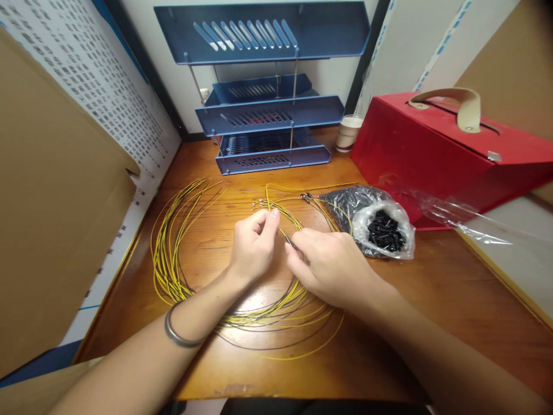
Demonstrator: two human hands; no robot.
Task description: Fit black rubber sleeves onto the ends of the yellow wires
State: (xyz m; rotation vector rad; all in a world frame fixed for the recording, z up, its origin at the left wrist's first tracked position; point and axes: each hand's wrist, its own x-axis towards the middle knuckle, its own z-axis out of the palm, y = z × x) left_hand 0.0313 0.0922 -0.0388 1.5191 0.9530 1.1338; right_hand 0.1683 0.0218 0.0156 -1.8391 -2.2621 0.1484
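Note:
My left hand [254, 242] pinches a thin yellow wire [282, 230] between thumb and fingers, over the middle of the table. Just to its right, my right hand [328, 262] grips a small black sleeve [291, 242] that sits at the wire, close to the left fingertips. Whether the wire runs inside the sleeve is too small to tell. Beneath both hands lies a large loose coil of yellow and black wires [166, 265], with small metal ends [260, 203] bunched behind my left hand. An opened plastic bag [358, 222] of black sleeves [384, 231] rests beyond my right hand.
A blue tiered tray rack [270, 118] stands at the back of the wooden table [415, 323]. Beside it are a paper cup [348, 134] and a red box [415, 155] with a beige handle. Cardboard [56, 202] borders the left side.

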